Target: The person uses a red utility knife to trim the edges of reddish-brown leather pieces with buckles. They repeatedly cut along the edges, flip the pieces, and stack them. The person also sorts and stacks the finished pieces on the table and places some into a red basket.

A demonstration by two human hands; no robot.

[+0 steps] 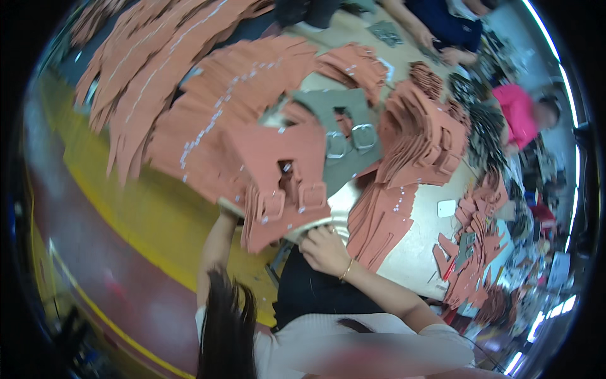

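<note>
My left hand [230, 216] is mostly hidden behind a stack of salmon-coloured cut pieces [278, 148], so its fingers do not show. The front pieces carry square buckles [311, 197] covered in the same colour and hang over the table's near edge. At the right lower corner of this stack, my right hand [323, 249] is closed with curled fingers by the table edge. Whatever those fingers hold, if anything, is too small to make out. Just beyond lies a grey-green piece [353, 155] with two metal-looking buckles [363, 136].
Fanned salmon pieces [233, 95] cover the table's left side. More stacks [420, 132] stand to the right on the pale table [410, 252], near a small white card [446, 208] and a red pen [449, 270]. Other people work at the far side and right.
</note>
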